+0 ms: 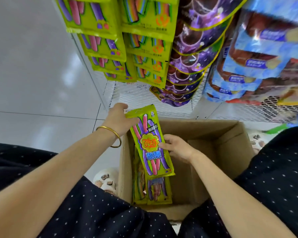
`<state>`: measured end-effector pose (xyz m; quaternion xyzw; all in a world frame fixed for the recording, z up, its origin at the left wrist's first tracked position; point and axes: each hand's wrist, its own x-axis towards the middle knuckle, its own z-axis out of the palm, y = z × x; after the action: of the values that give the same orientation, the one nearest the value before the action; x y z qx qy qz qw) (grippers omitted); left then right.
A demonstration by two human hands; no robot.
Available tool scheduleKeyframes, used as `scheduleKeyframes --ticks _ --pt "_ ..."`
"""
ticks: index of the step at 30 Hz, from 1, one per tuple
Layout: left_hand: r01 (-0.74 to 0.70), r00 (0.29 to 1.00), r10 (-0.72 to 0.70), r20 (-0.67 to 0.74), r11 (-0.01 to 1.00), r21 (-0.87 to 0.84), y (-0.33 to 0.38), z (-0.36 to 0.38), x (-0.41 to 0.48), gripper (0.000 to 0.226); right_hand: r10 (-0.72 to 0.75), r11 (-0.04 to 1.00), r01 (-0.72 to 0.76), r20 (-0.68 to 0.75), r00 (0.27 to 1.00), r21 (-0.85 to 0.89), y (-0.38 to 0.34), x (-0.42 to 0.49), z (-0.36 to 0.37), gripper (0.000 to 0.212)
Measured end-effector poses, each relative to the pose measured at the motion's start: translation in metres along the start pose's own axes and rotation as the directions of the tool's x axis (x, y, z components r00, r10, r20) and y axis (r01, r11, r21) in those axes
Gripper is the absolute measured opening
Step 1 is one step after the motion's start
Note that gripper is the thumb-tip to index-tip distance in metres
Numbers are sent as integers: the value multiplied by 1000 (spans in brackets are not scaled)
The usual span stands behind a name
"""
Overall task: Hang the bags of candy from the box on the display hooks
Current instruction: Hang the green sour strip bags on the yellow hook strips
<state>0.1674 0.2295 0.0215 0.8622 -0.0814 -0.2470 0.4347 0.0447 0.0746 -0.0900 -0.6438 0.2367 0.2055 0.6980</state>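
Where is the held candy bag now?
The candy bag is central in the head view, over the cardboard box, between left hand and right hand.

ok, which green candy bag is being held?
The green candy bag over the cardboard box, gripped by left hand and right hand; others lie inside or hang above.

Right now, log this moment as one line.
candy bag: held over box | left hand: grips top | right hand: grips middle | hung: no

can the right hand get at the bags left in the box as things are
Probably not yet: the right hand holds the lifted bag, which hangs over the remaining bags. The box itself is open on top.
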Motion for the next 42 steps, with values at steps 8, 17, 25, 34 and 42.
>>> scheduleKeyframes --ticks 8,17,25,34,42 --pt "-249 963 227 -143 954 -165 56 -35 -42 21 -520 853 495 -203 830 -164 -115 -81 11 19" --pt "-483 875 458 -155 847 -220 159 -137 -112 26 -967 234 731 -78 242 -640 -279 -166 67 39" --pt "-812 571 658 -491 543 -215 302 -260 -125 16 -1000 13 753 -7 12 -658 -428 -232 81 53" --pt "-840 476 628 -615 532 -107 424 -323 -79 29 -997 -25 682 -29 -68 -731 -565 -239 81 50" --pt "-808 461 597 -657 588 -33 441 -324 -70 41 -993 35 693 -100 -55 -721 -603 -219 88 49"
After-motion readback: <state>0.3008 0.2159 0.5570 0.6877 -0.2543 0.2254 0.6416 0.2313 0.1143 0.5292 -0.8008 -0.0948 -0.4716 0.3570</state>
